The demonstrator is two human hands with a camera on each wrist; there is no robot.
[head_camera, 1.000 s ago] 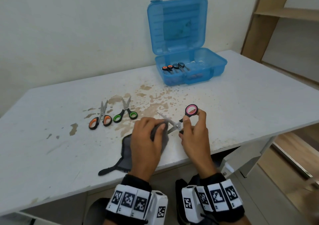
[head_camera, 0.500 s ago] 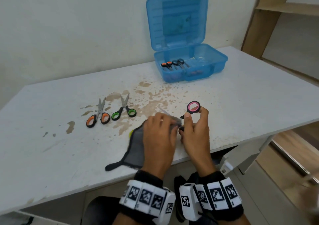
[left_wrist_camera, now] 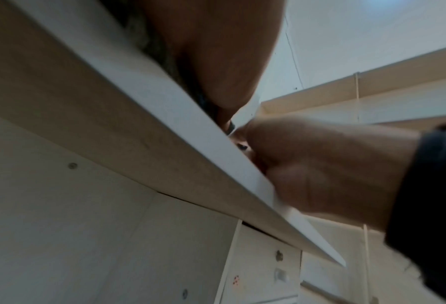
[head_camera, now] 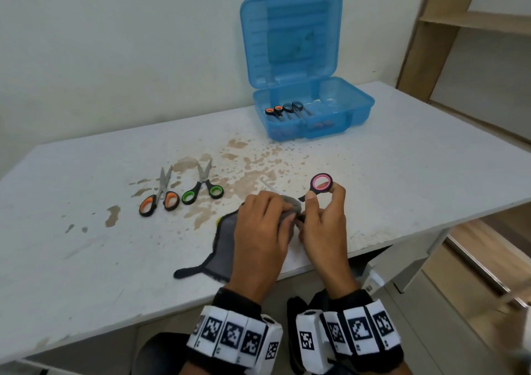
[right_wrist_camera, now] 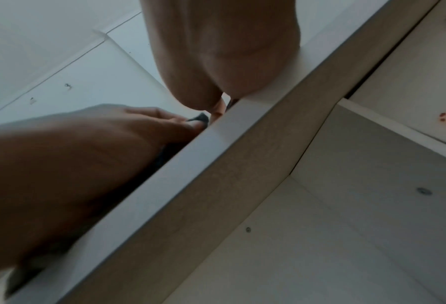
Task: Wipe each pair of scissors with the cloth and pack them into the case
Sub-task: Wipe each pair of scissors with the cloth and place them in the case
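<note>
My right hand (head_camera: 321, 216) pinches the pink-handled scissors (head_camera: 321, 183) near the table's front edge, one ring handle raised. My left hand (head_camera: 264, 225) grips the dark grey cloth (head_camera: 225, 248) and wraps a fold of it round the blades, which are almost wholly hidden; only a tip (head_camera: 267, 185) pokes out. Orange-handled scissors (head_camera: 159, 199) and green-handled scissors (head_camera: 202, 190) lie to the left on the table. The open blue case (head_camera: 313, 116) at the back holds two pairs. Both wrist views look up from below the table edge (left_wrist_camera: 190, 131) and show only the heels of the hands.
The white table (head_camera: 416, 159) has brown stains in its middle. A wooden shelf unit (head_camera: 459, 23) stands at the right. Drawers (left_wrist_camera: 263, 267) sit under the tabletop. The case lid stands upright against the wall.
My left hand with the cloth has slid right along the blades toward the handles, covering the blades that showed before. My right hand has held the scissors nearly still.
</note>
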